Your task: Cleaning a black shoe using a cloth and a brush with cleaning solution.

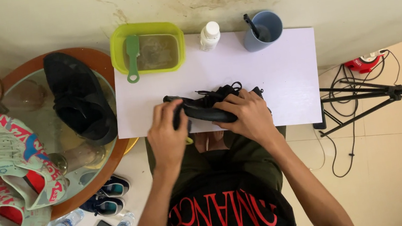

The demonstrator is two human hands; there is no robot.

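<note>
A black shoe [206, 108] lies on its side near the front edge of a white table [280, 71]. My right hand [247, 116] grips its upper and laces from the right. My left hand [168, 134] is closed over the shoe's heel end, and whether it also holds something small there is hidden by the fingers.
At the table's back stand a yellow-green tub of murky water [119, 53] with a green brush [132, 58] across it, a white bottle [209, 36] and a blue cup [263, 30]. A round glass table [96, 65] on the left holds another black shoe [78, 97] and colourful sneakers [10, 164]. A tripod [386, 94] and cables lie right.
</note>
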